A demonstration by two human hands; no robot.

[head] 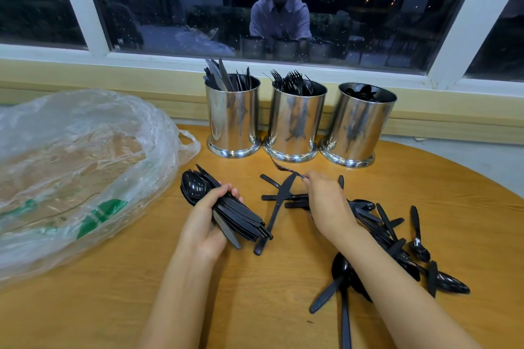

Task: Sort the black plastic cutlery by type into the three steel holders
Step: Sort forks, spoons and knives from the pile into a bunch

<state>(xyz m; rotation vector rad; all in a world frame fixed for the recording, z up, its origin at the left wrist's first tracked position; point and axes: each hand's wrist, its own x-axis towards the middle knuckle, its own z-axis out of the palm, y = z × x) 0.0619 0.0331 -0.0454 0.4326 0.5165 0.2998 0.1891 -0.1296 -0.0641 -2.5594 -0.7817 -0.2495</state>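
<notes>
both forearms reach forward over the wooden table (255,300). beside a crumpled plastic bag (79,167), the left hand (208,217) curls round a bundle of black spoons and knives (195,186). the right hand (326,204), knuckles up, pinches a thin striped string (283,170) above loose cutlery (397,241) scattered on the table. behind stand three steel holders: left holder (232,122) with knives, middle holder (295,125) with forks, right holder (360,127) with spoons.
</notes>
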